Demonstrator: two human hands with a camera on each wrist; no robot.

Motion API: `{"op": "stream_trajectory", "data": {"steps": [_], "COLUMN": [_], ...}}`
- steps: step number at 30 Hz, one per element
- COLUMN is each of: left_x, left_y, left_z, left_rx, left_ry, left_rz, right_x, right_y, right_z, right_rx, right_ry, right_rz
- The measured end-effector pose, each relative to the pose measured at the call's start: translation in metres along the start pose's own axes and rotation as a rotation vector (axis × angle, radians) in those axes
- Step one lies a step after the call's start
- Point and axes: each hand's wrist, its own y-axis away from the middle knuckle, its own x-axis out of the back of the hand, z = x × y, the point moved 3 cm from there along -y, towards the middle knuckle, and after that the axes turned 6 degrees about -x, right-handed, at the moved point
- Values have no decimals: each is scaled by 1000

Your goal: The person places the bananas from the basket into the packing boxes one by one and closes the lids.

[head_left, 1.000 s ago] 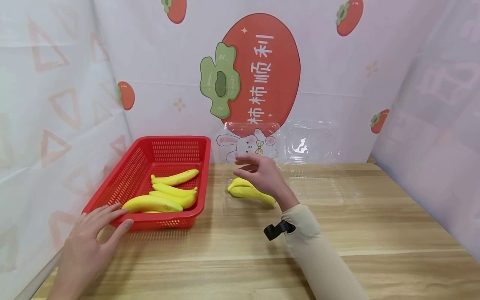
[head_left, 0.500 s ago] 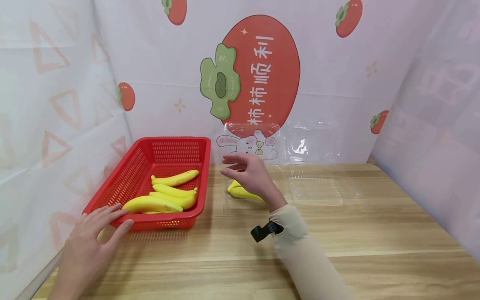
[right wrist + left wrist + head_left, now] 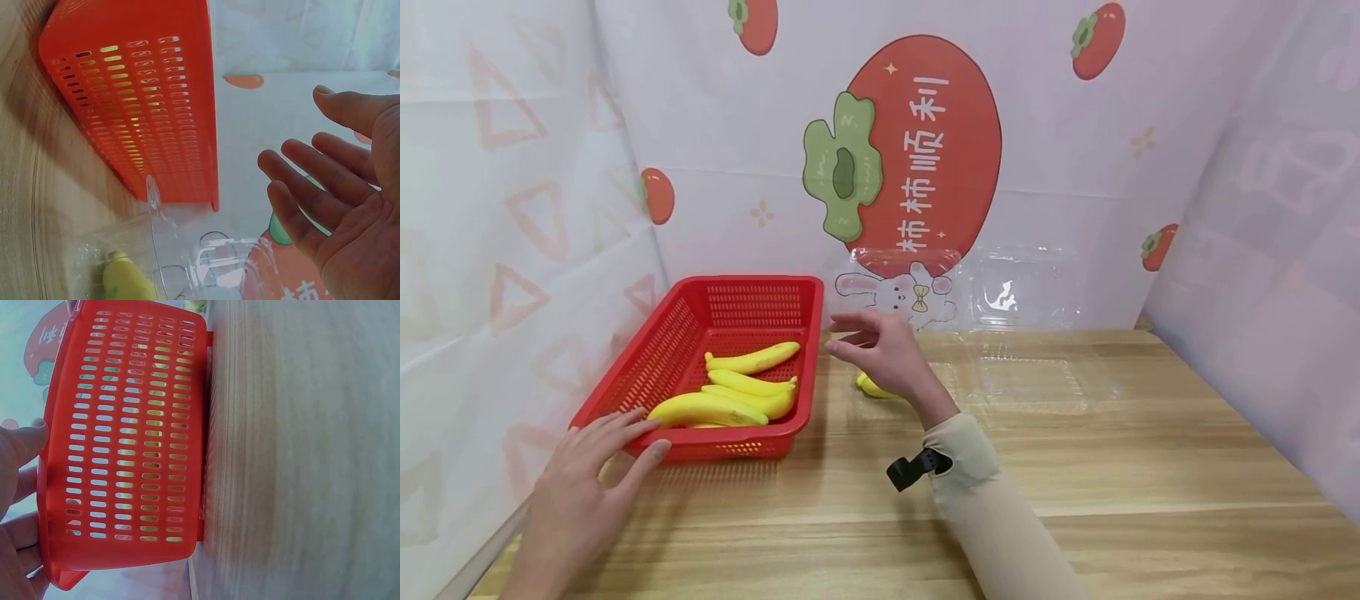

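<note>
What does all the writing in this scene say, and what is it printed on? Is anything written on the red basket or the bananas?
"柿柿顺利": white characters on the big red persimmon picture on the back wall cloth.
Right wrist view: the bottom of the same print shows at the lower edge, cut off and unreadable.
Red basket: no writing visible.
Bananas: no writing visible.
Clear plastic box: no label visible.

Bright, even, soft light fills all three views. The red basket (image 3: 715,367) throws a faint shadow toward 6 o'clock on the table (image 3: 1150,467). Glare glints on the clear plastic tray (image 3: 1022,292). Wrist views are soft and blurred near the lens
</note>
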Motion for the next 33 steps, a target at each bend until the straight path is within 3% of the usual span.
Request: {"op": "stream_trajectory", "data": {"steps": [17, 33], "left_x": [1, -1], "left_y": [0, -1], "left_z": [0, -1], "left_rx": [-6, -33], "left_ry": [10, 23], "left_rz": [5, 23], "right_x": [-14, -39], "right_y": [-1, -6], "right_z": [-10, -23], "right_rx": [-38, 4], "right_ry": [-39, -106], "right_rz": [-22, -81]}}
